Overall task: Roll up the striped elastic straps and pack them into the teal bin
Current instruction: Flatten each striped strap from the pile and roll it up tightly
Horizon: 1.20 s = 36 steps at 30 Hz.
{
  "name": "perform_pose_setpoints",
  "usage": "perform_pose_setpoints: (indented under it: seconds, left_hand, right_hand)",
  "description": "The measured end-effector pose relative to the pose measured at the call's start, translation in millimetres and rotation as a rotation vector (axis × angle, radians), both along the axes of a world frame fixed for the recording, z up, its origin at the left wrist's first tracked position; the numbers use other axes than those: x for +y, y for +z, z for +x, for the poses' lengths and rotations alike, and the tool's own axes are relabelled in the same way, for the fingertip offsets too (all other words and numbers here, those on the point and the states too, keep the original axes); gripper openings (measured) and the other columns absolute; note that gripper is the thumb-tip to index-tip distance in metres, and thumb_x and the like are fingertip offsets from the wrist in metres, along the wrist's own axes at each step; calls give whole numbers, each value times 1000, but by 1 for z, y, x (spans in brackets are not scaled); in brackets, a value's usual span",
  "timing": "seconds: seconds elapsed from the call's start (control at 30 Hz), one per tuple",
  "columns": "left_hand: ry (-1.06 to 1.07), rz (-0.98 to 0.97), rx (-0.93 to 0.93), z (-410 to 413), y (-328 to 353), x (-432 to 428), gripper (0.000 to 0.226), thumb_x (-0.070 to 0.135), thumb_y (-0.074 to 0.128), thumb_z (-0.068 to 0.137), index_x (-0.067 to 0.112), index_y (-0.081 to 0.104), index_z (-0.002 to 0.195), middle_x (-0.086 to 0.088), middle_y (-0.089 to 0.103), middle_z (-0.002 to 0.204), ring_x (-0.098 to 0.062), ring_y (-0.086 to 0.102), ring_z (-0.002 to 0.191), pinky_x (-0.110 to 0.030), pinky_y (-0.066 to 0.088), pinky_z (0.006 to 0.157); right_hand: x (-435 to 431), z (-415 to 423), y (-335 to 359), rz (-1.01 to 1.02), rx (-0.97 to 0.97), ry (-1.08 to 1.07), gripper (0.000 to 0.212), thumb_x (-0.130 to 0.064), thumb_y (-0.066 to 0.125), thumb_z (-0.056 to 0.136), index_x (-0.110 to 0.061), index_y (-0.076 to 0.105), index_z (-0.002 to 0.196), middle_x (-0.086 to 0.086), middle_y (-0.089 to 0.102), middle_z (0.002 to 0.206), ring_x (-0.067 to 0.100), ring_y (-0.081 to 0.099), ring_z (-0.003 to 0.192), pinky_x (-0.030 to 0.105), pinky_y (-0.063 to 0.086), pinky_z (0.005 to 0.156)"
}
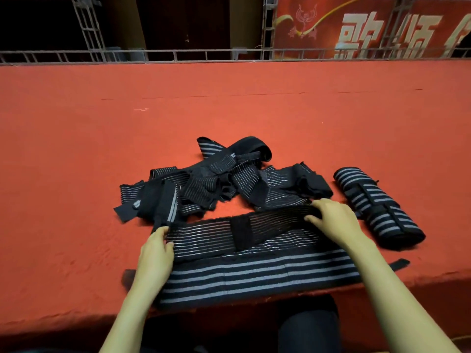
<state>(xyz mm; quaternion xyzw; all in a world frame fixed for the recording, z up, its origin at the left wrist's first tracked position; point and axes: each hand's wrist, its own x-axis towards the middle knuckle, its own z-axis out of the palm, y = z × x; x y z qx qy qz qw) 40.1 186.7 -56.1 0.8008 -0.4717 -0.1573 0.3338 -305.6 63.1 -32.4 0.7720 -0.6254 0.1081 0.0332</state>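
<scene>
Tabletop (76, 149) in red cloth, our left hand (155, 248) pinching the left end of a thin-striped strap (204, 236), stretched above a wide-striped strap (254, 276) at the near edge, strap pile (224, 184) behind, our right hand (334, 220) gripping its right end, rolled strap (377, 207) just beside.

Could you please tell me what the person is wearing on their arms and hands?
Nothing that shows. The left grip and right grip are ungloved, with no rings, watch or bands visible. Both forearms are bare down to the frame's lower edge, with no sleeve in view.
</scene>
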Motion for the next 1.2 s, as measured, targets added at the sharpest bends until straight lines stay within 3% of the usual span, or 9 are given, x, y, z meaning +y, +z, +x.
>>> perform_pose_setpoints:
  seconds: [0.07,0.2,0.3,0.4,0.53,0.77,1.07,1.2]
  left_hand:
    - [-16,32,-19,1,-5,-1,45,-3,51,88,3,48,133,-18,58,126,-35,52,119,-40,38,99]
    - [-21,18,-56,0,-7,1,50,-3,50,88,4,44,137,-17,53,132,-35,50,121,-42,37,102]
    - [18,-118,-20,-2,-7,3,47,-4,52,88,7,47,134,-16,57,126,-34,55,115,-44,40,101]
    - [38,-185,30,-4,-3,6,41,-5,51,89,8,49,128,-11,60,121,-31,58,109,-43,42,98]
    - [-12,-79,-56,-2,-7,8,39,-4,49,89,11,52,125,-14,62,120,-35,57,109,-41,42,91]
    - [-17,4,-157,-7,-11,9,41,-2,48,89,11,50,128,-17,63,117,-39,57,107,-44,44,84]
    - [-12,29,-159,-10,-11,12,45,-3,46,90,14,49,132,-15,62,120,-38,56,108,-42,42,85]
    - [-19,39,-171,-11,-12,13,46,-3,45,89,15,48,132,-15,61,122,-39,55,109,-43,42,85]
  right_hand:
    - [1,-11,-2,10,-198,-86,34,-35,66,87,-18,62,116,7,66,113,29,60,107,37,46,84]
    - [5,-22,1,27,-861,-219,24,-17,74,82,-14,63,103,4,64,92,19,59,84,27,41,75]
    - [8,-24,-2,-2,-995,-267,22,-17,73,83,-15,62,102,-4,62,86,18,60,86,31,45,75]
    - [10,-28,-9,-10,-990,-321,26,-17,73,82,-12,62,105,-1,63,86,21,61,85,38,50,80]
    - [14,-27,-22,70,-853,-329,29,-12,73,82,-7,61,107,1,61,80,23,59,84,31,42,75]
    - [20,-20,-35,46,-605,-355,30,-14,65,87,-12,55,115,5,63,91,33,58,99,40,42,87]
    - [23,-16,-35,60,-542,-356,28,-9,57,88,-10,53,116,6,60,91,35,58,98,41,41,85]
    - [24,-14,-35,63,-551,-327,26,-6,52,91,-5,54,117,17,61,107,37,56,102,44,43,92]
